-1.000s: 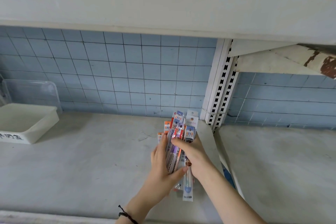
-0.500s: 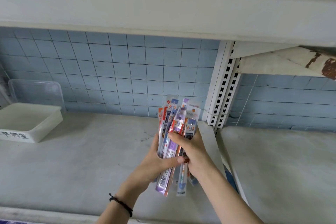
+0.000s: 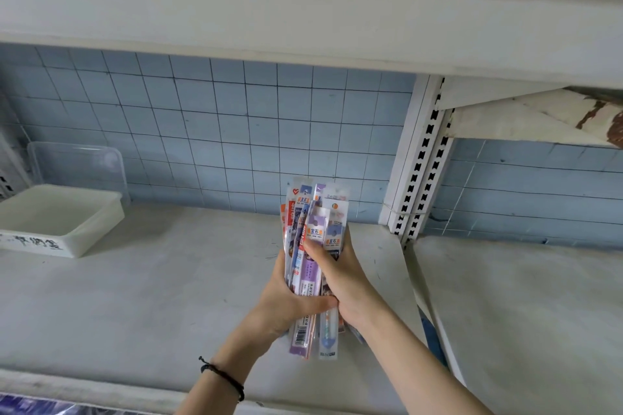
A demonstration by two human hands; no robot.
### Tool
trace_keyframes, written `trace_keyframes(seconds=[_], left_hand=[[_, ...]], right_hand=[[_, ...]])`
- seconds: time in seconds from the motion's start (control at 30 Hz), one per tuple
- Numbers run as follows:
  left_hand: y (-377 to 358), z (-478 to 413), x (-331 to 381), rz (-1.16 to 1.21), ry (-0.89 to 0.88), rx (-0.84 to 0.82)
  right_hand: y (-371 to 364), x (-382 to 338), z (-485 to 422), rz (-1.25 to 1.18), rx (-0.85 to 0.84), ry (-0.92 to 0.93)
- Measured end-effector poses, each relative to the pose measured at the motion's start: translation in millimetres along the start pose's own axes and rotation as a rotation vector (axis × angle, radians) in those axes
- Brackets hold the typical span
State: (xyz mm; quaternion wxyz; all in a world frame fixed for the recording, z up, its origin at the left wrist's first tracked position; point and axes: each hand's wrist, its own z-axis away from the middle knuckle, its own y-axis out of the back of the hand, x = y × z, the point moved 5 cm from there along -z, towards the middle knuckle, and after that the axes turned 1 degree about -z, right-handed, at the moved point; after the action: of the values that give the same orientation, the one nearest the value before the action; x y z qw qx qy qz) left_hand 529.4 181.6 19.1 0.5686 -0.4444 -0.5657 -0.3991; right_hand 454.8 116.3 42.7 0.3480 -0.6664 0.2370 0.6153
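Observation:
A bundle of several long, flat pen packets [image 3: 313, 239] in clear, purple, orange and white wrappers stands nearly upright above the grey shelf [image 3: 151, 296]. My left hand [image 3: 286, 307] grips the bundle from the left and below, thumb across its front. From the right, my right hand [image 3: 340, 280] wraps the same bundle, fingers curled over the front. The packets' lower ends stick out below both hands. A black cord sits on my left wrist.
A white plastic tub [image 3: 67, 222] with handwriting on its front stands at the shelf's left, with a clear lid [image 3: 77, 162] leaning on the blue tiled wall behind it. A slotted white upright [image 3: 421, 162] divides this bay from the right one. An upper shelf [image 3: 303, 17] hangs overhead.
The bundle went from lying flat on the shelf to being lifted and held nearly upright. Both hands closed round it and rose slightly.

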Motion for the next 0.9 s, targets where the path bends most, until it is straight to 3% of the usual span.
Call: trace_keyframes(seconds=[0.43,0.7,0.9], left_hand=[[40,4,5,-0.137,-0.249,0.279],[32,4,-12,-0.126,-0.227,0.159],[37,1,-9,-0.098,-0.209,0.183]], right_hand=[[-29,-22,-9,-0.01,-0.246,0.109],[-28,4,-6,-0.085,-0.208,0.03],[-31,9,-12,-0.058,-0.229,-0.018]])
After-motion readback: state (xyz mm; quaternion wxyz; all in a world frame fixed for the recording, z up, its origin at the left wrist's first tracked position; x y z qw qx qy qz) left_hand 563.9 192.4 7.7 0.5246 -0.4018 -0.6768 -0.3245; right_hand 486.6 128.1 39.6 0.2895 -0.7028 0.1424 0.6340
